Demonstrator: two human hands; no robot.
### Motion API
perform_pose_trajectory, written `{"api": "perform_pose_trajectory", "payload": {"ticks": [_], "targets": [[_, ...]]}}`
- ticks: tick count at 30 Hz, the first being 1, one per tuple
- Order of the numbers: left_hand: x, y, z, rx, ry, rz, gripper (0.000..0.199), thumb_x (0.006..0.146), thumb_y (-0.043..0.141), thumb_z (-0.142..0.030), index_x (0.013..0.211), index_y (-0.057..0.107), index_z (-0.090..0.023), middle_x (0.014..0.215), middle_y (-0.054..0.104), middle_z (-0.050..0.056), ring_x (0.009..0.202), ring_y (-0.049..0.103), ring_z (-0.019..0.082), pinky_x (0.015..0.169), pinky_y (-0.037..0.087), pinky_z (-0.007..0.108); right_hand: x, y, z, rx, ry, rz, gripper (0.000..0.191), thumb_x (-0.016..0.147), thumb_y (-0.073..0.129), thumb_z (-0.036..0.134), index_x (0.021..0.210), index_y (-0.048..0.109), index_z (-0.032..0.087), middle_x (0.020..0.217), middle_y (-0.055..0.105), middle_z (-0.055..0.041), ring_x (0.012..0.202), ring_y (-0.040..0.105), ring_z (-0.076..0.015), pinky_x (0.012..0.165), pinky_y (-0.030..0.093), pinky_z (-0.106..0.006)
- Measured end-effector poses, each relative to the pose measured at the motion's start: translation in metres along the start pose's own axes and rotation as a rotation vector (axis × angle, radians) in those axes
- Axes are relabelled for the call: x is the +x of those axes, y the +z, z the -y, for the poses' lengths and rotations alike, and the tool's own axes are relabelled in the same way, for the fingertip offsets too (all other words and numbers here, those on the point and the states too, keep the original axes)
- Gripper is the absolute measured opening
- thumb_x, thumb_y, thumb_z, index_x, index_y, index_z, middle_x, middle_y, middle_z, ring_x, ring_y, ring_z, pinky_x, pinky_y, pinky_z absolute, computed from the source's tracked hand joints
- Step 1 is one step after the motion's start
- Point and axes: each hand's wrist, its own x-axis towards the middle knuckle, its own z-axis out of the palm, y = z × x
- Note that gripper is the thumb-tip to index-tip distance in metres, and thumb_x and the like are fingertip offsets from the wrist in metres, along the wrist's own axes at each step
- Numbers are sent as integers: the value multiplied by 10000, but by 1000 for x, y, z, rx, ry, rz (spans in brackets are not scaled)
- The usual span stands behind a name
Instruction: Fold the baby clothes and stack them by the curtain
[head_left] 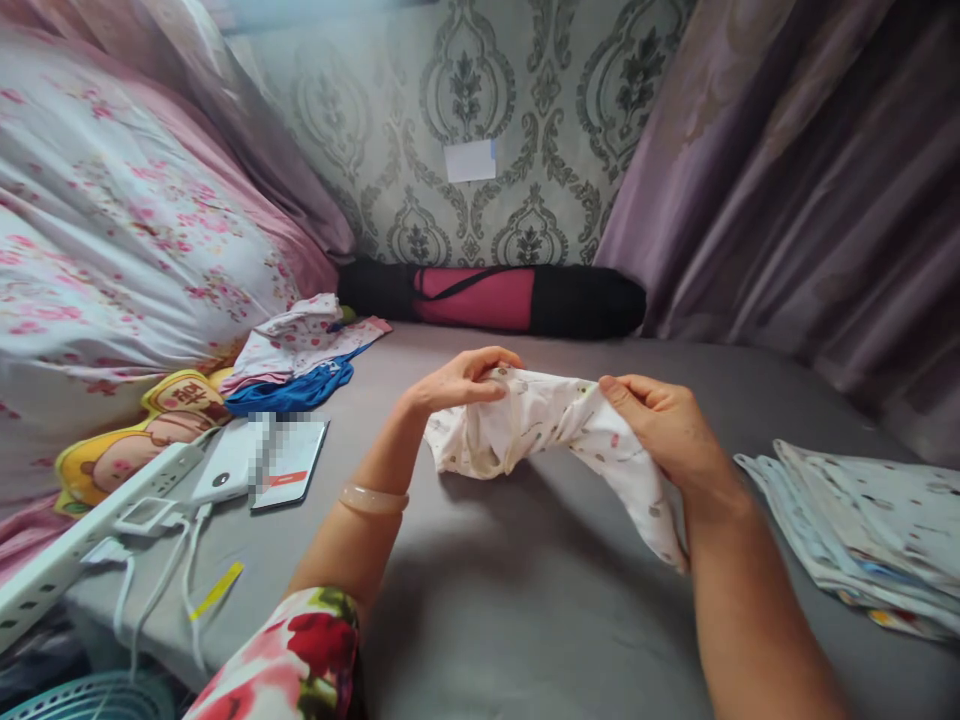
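Note:
A small white garment [555, 415] with a scattered print hangs bunched in the air above the grey bed surface [525, 620]. My left hand [472, 378] pinches its upper left edge between thumb and fingers. On the other side, my right hand [656, 415] grips the upper right edge, thumb on top. The cloth is stretched between both hands, and a sleeve-like or leg-like part droops below my right hand. Its exact kind of garment cannot be made out. A pale bangle [373, 498] circles my left wrist.
Folded printed clothes [862, 530] are stacked at the right. Left lie loose clothes [300, 350], a tablet-like device [289, 475], a white power strip [97, 530] with cables and a yellow strip [217, 590]. A black and pink long bag [480, 298] lies along the wall.

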Motion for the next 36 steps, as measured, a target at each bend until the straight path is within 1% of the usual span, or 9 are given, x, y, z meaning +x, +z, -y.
{"api": "perform_pose_trajectory", "payload": {"ticks": [3, 6, 11, 15, 17, 22, 26, 30, 36], "targets": [[8, 21, 11, -33, 17, 0, 418, 716, 604, -201, 1132, 607, -172, 919, 584, 17, 750, 518, 118, 643, 406, 212, -1, -21, 1, -50, 186, 139, 442, 695, 697, 622, 769, 705, 186, 645, 671, -7, 516, 551, -136, 465, 415, -238], [20, 45, 25, -65, -18, -38, 350, 719, 576, -190, 1065, 623, -160, 830, 563, -8, 644, 461, 90, 583, 370, 202, 5, -39, -18, -199, 302, 250, 440, 676, 695, 615, 763, 706, 184, 653, 675, -14, 538, 553, -137, 472, 405, -234], [36, 78, 51, -36, 8, -145, 195, 764, 582, -247, 913, 657, -147, 869, 624, 27, 797, 547, 145, 732, 436, 243, 18, -62, -64, -523, 281, 346, 391, 688, 653, 560, 692, 700, 172, 618, 654, -8, 575, 551, -144, 491, 365, -234], [42, 90, 60, 69, 3, -222, 160, 789, 567, -259, 828, 670, -143, 870, 626, 44, 868, 575, 170, 810, 444, 267, 23, -67, -79, -657, 232, 519, 277, 746, 598, 418, 707, 714, 170, 682, 694, -23, 649, 598, -179, 561, 408, -258], [42, 91, 58, 101, 0, -230, 172, 795, 567, -275, 805, 675, -142, 881, 617, 50, 866, 580, 167, 795, 450, 259, 24, -61, -78, -650, 122, 484, 257, 792, 562, 371, 791, 733, 179, 796, 729, -39, 749, 635, -204, 655, 452, -283], [36, 90, 41, 20, -75, -220, 199, 783, 565, -300, 823, 676, -139, 771, 594, 15, 735, 543, 131, 656, 421, 220, 25, -22, -64, -375, -115, 218, 288, 876, 551, 386, 1050, 707, 219, 1098, 717, -49, 1020, 639, -210, 904, 462, -323], [31, 87, 28, -20, -147, -189, 267, 788, 584, -384, 737, 650, -131, 607, 483, -29, 581, 430, 91, 528, 314, 203, 22, 3, -54, -216, -138, 282, 279, 844, 632, 424, 1012, 711, 217, 1020, 729, -39, 953, 655, -193, 855, 484, -297], [27, 79, 26, 56, -201, -179, 432, 801, 591, -481, 545, 516, -141, 529, 322, -52, 508, 287, 63, 475, 180, 224, 19, 5, -52, -248, -140, 305, 272, 858, 610, 460, 885, 722, 213, 850, 714, -13, 810, 635, -174, 741, 470, -276], [13, 57, 40, 30, -236, -92, 399, 810, 597, -519, 710, 631, -135, 598, 458, -27, 560, 389, 86, 500, 252, 220, 22, -12, -55, -244, -73, 281, 324, 845, 611, 500, 840, 713, 193, 810, 684, -16, 740, 589, -159, 671, 440, -262]]}}
